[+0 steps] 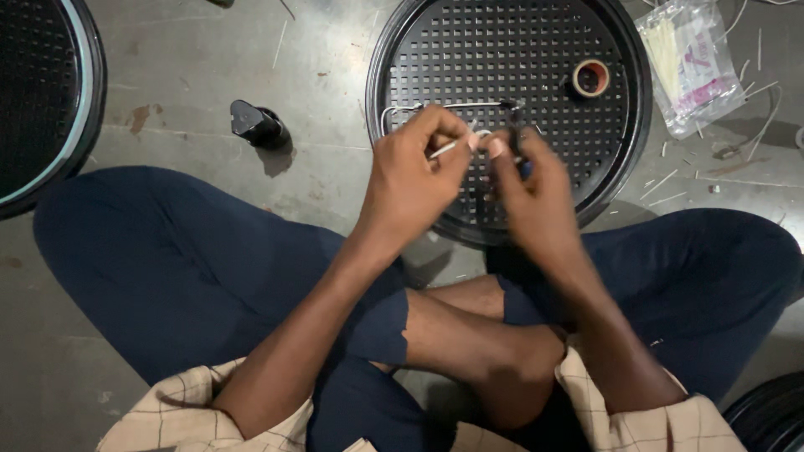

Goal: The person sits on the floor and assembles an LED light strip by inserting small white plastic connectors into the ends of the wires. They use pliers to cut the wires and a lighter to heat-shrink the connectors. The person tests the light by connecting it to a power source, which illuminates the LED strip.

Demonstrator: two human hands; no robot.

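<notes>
while the person sits cross-legged on the floor [193,75], the left hand [410,180] pinches a thin white stick [448,148] and the right hand [532,188] grips a dark tool [512,125], both held above the round black tray [502,59]. the white wire [402,109] on the tray looks only partly worked; a tape roll [591,78] lies there untouched.

A clear plastic packet [688,63] lay flat on the grey concrete floor [184,67] at the upper right, just beside the rim of a round black perforated tray [502,50]. It was rectangular, holding pale yellowish sticks along its left side and a white insert with pink markings on its right.
</notes>
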